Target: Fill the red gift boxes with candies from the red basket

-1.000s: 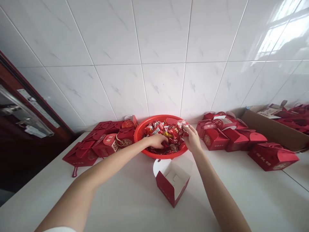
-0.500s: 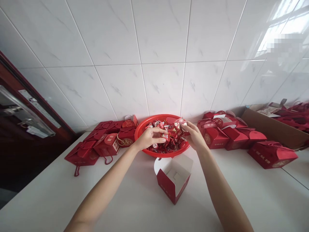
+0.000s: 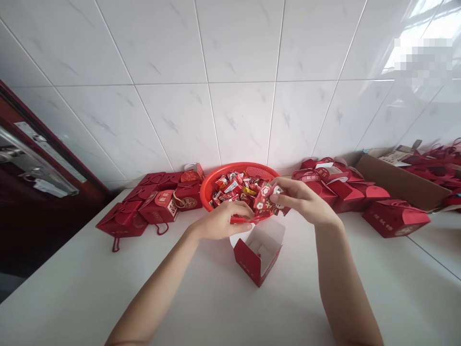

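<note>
A red plastic basket (image 3: 206, 192) full of wrapped candies (image 3: 232, 186) stands against the tiled wall. In front of it is an open red box (image 3: 248, 259) with a white inside and something small and red at its bottom. My right hand (image 3: 300, 198) pinches several red patterned packets (image 3: 266, 198) above the basket's front right rim. My left hand (image 3: 225, 221) is over the front rim, beside the box's raised white flap, its thumb and fingers apart and nothing seen between them.
Closed red boxes (image 3: 122, 220) are grouped at the left, near a dark door (image 3: 39, 192). More red boxes (image 3: 394, 218) stand at the right, beside a cardboard carton (image 3: 399, 185) holding red items.
My left hand has come toward the open box, and the small candy it held is gone from its fingers. My right hand has moved nearer with its packets. The view has shifted slightly.
</note>
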Available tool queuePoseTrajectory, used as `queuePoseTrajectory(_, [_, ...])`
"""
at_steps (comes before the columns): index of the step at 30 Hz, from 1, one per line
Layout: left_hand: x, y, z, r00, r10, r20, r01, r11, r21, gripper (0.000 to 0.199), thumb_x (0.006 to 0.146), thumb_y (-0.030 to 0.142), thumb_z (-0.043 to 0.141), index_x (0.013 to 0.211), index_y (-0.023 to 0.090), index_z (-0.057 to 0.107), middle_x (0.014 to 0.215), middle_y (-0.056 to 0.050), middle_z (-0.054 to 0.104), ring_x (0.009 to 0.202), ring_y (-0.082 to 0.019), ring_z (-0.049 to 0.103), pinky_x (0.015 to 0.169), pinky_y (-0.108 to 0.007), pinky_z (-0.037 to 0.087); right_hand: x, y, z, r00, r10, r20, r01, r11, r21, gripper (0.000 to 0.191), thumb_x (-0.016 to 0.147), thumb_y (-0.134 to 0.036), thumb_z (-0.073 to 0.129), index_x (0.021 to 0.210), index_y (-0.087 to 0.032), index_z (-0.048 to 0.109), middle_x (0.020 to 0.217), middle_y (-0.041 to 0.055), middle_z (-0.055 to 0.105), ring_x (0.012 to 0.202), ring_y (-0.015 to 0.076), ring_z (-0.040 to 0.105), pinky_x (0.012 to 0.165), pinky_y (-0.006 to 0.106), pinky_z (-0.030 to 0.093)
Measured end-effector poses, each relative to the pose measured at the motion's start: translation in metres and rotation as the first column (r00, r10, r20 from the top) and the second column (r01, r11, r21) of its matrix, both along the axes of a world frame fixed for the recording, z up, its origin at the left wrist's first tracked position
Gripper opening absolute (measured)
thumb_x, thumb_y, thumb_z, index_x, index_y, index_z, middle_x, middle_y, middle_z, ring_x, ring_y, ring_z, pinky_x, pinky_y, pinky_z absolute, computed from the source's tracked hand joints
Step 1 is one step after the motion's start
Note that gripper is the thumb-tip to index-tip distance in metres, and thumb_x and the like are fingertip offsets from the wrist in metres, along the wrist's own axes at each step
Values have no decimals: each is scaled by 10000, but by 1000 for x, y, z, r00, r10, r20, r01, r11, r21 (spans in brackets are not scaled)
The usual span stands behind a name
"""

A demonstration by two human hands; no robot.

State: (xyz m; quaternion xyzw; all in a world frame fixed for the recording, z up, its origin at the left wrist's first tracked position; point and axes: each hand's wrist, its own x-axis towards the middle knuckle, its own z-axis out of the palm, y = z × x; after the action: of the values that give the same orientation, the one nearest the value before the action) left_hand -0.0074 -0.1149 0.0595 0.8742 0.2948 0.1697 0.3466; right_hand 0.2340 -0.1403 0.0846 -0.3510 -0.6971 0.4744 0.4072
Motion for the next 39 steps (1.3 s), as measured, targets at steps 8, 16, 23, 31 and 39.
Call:
queuePoseTrajectory(8, [-13, -15, 5, 952, -21, -306, -1, 998, -70, 231, 868, 362, 607, 1016, 243, 737, 1036, -26, 673, 903, -200, 636, 775, -256, 472, -15, -3, -4, 825, 269, 496, -282, 958, -50, 126, 898, -272, 554, 810, -189, 591, 631, -37, 526, 552, 101, 436, 494, 229, 326])
queuePoseTrajectory(16, [-25, -14, 6, 942, -87, -324, 36, 987, -159, 364, 819, 355, 666, 1169, 256, 668, 1153, -12, 657, 1021, -206, 621, 790, -238, 459, -18, 0, -9, 841, 280, 463, -281, 957, -68, 111, 881, -263, 574, 837, -180, 635, 698, -20, 579, 613, 112, 494, 538, 222, 369])
queuePoseTrajectory(23, [-29, -10, 2, 947, -97, -306, 59, 990, -132, 540, 825, 367, 688, 1341, 246, 584, 1266, -49, 645, 1089, -229, 614, 873, -266, 461, -23, 4, -14, 761, 265, 592, -299, 953, -42, 220, 879, -240, 533, 668, -181, 561, 617, -37, 499, 572, 103, 407, 546, 244, 307])
queuePoseTrajectory(31, [-29, -10, 2, 948, -94, -305, 62, 992, -113, 533, 828, 391, 692, 1334, 246, 607, 1279, -61, 656, 1141, -254, 608, 891, -273, 469, -23, 3, -14, 694, 243, 678, -285, 957, -51, 305, 870, -178, 507, 571, -190, 448, 560, -47, 423, 540, 99, 355, 533, 255, 268])
queuePoseTrajectory(39, [-30, -10, 1, 948, -96, -303, 53, 988, -146, 533, 826, 428, 682, 1321, 242, 611, 1292, -62, 643, 1104, -241, 620, 914, -281, 463, -24, 3, -15, 695, 218, 685, -288, 958, -13, 282, 897, -179, 501, 616, -183, 532, 579, -35, 484, 548, 105, 391, 546, 253, 286])
